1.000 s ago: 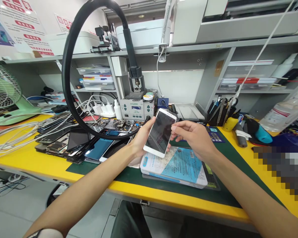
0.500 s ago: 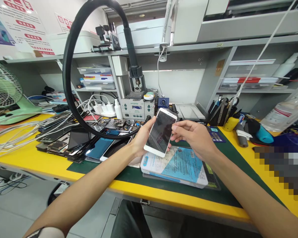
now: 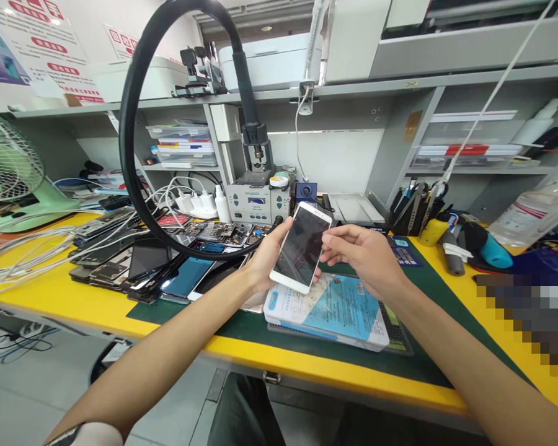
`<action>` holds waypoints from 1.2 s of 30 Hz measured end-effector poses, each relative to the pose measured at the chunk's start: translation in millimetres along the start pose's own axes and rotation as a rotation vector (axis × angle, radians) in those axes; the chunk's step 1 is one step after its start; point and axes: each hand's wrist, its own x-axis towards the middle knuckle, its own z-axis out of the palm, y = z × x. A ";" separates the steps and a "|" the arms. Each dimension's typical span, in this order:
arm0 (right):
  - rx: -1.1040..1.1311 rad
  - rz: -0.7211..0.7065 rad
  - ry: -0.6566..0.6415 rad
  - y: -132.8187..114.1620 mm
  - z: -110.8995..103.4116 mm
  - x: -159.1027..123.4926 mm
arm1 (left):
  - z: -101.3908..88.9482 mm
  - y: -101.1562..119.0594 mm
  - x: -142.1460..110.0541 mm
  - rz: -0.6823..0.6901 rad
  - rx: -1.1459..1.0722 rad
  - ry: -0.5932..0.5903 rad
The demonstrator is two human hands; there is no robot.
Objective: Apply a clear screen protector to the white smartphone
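Observation:
A white-framed smartphone (image 3: 302,248) with a dark screen is tilted up above the bench. My left hand (image 3: 266,257) is closed around it from the left side and from behind. At the phone's right edge, my right hand (image 3: 356,251) has its fingers curled together in a pinch. Whether anything small sits between those fingertips is hidden from view. Just below the phone lies a flat white-and-blue box (image 3: 339,310) on a green mat (image 3: 428,353).
Stacked phones and phone parts (image 3: 134,266) lie to the left. A thick black hose (image 3: 126,142) loops up from a grey soldering station (image 3: 255,201). On the right stand a tool holder (image 3: 416,207) and a clear bottle (image 3: 530,214). A green fan (image 3: 13,167) is at far left.

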 end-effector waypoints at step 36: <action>0.022 -0.007 -0.004 1.0 -1.0 1.8 | -0.3 -0.7 1.8 0.020 -0.014 -0.003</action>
